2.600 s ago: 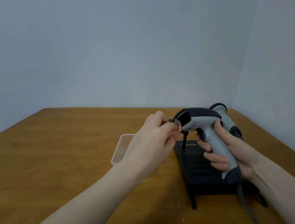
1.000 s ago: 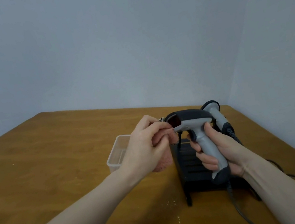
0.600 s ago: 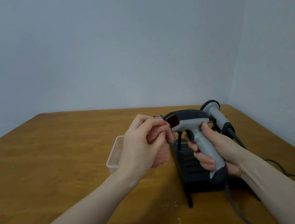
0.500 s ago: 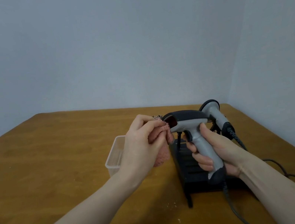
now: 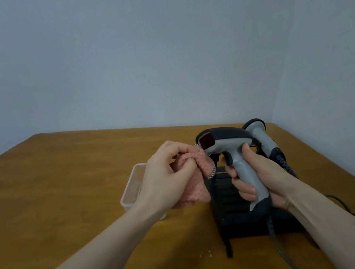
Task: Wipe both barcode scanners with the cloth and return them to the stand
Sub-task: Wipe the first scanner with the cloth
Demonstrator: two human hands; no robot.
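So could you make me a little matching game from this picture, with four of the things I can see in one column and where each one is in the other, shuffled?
Things:
1. pink cloth
2. held scanner
3. second scanner
4. clear plastic box

Places:
A. on the table, partly hidden behind the left hand
B. gripped by its handle in the right hand
C. bunched in the left hand, at the held scanner's front
D. behind the held scanner, at the black stand

Pairs: 1-C, 2-B, 3-D, 4-A
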